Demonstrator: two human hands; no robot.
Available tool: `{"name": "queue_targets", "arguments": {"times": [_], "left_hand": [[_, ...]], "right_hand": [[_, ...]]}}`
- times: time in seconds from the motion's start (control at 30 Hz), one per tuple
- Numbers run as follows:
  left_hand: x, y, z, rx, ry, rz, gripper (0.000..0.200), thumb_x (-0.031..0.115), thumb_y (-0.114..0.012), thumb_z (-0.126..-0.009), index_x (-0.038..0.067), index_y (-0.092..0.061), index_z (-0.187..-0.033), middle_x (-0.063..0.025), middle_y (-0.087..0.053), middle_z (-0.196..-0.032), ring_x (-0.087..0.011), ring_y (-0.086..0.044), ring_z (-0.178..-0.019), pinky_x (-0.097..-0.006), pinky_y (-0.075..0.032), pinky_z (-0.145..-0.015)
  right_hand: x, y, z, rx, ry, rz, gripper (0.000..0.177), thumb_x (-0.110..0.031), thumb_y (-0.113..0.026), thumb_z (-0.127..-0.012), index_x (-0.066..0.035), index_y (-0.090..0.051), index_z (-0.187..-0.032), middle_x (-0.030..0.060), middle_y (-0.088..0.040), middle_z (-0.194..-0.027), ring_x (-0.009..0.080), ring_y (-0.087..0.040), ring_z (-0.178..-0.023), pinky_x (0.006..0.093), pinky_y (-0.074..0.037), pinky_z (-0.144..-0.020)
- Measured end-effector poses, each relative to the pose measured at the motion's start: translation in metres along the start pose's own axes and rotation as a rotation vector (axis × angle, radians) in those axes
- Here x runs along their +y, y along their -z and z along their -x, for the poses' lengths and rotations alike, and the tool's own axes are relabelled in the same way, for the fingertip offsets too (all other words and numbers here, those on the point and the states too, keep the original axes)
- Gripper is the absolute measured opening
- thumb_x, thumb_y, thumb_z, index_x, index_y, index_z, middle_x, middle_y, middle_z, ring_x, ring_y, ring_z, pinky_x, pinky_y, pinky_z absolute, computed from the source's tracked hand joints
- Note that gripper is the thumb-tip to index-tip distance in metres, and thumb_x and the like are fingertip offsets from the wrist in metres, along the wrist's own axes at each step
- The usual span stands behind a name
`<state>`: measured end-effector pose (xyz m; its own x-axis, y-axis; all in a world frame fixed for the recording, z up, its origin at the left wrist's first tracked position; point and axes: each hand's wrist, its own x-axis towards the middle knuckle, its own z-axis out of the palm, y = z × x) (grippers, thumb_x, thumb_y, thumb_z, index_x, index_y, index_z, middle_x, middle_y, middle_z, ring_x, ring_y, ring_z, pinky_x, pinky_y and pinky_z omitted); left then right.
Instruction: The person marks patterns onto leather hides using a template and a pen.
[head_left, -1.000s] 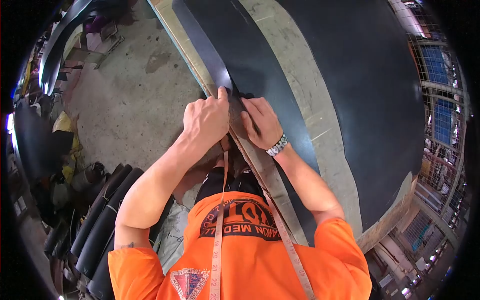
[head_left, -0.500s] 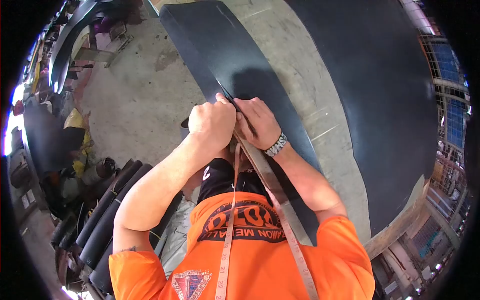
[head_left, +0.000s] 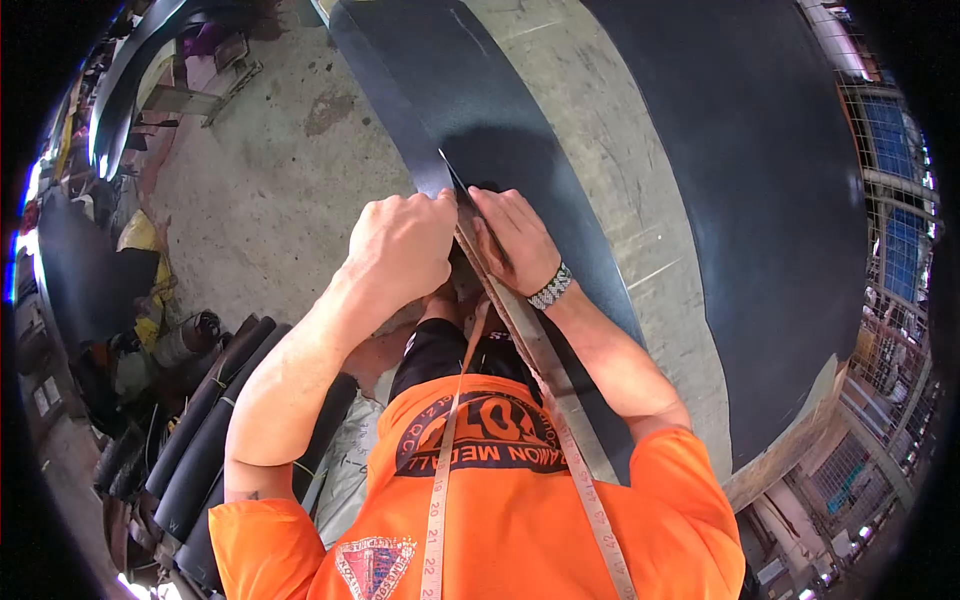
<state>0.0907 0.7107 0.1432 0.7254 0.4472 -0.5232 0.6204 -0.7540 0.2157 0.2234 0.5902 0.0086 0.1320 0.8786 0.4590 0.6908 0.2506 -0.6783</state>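
A long black sheet [head_left: 470,95], smooth like leather or rubber, runs from the far end toward my body, with a narrow slit in it just ahead of my hands. My left hand [head_left: 403,245] is closed in a fist at the sheet's left edge beside the slit; its fingertips and any small tool in it are hidden. Just across the slit, my right hand [head_left: 515,238] grips the sheet with bent fingers, thumb near the cut edge. A brownish-grey edge of the sheet [head_left: 545,355] turns up between my arms and passes my right side.
A wide black sheet [head_left: 760,200] lies to the right on a grey surface [head_left: 665,260]. Several dark rolls [head_left: 215,420] lean at lower left near scrap piles. A tape measure [head_left: 437,490] hangs round my neck. Wire mesh [head_left: 890,230] stands at far right.
My left fist has shifted slightly left, away from my right hand, and the gap between the hands is wider. My right hand stays almost in place. The view has shifted a little.
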Motion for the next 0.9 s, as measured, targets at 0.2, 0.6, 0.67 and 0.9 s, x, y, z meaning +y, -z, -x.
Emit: {"name": "queue_targets", "arguments": {"times": [0.2, 0.6, 0.67, 0.9], "left_hand": [[-0.009, 0.012, 0.006, 0.007, -0.043, 0.008, 0.059, 0.000, -0.063, -0.073, -0.006, -0.062, -0.131, -0.0241, -0.069, -0.077, -0.0411, -0.071, -0.078, -0.0489, -0.056, -0.070], [-0.031, 0.021, -0.014, -0.010, 0.016, -0.107, 0.051, 0.004, -0.068, -0.075, -0.001, -0.065, -0.126, -0.0214, -0.072, -0.080, -0.0383, -0.073, -0.080, -0.0474, -0.056, -0.071], [-0.032, 0.013, -0.022, -0.032, 0.081, -0.103, 0.052, 0.007, -0.069, -0.076, 0.000, -0.064, -0.128, -0.0212, -0.073, -0.085, -0.0382, -0.074, -0.084, -0.0476, -0.056, -0.073], [-0.048, 0.000, -0.038, 0.141, 0.111, 0.056, 0.044, 0.015, -0.071, -0.078, 0.004, -0.068, -0.120, -0.0238, -0.073, -0.088, -0.0423, -0.072, -0.089, -0.0510, -0.056, -0.078]], "right_hand": [[0.010, -0.016, -0.025, 0.012, 0.006, 0.000, 0.043, -0.003, -0.066, -0.091, 0.006, -0.055, -0.131, 0.0200, -0.065, -0.115, 0.0374, -0.061, -0.100, 0.0453, -0.053, -0.088], [0.019, -0.018, -0.046, 0.072, 0.001, -0.011, 0.043, 0.006, -0.066, -0.088, 0.005, -0.057, -0.130, 0.0202, -0.066, -0.112, 0.0379, -0.062, -0.096, 0.0447, -0.053, -0.084], [0.020, -0.019, -0.045, 0.044, -0.014, 0.010, 0.042, 0.002, -0.067, -0.090, 0.004, -0.056, -0.130, 0.0191, -0.066, -0.114, 0.0373, -0.062, -0.099, 0.0450, -0.053, -0.088], [0.016, -0.016, -0.042, 0.025, -0.026, 0.001, 0.045, 0.003, -0.067, -0.089, 0.005, -0.056, -0.132, 0.0199, -0.065, -0.115, 0.0383, -0.062, -0.100, 0.0435, -0.053, -0.089]]}}
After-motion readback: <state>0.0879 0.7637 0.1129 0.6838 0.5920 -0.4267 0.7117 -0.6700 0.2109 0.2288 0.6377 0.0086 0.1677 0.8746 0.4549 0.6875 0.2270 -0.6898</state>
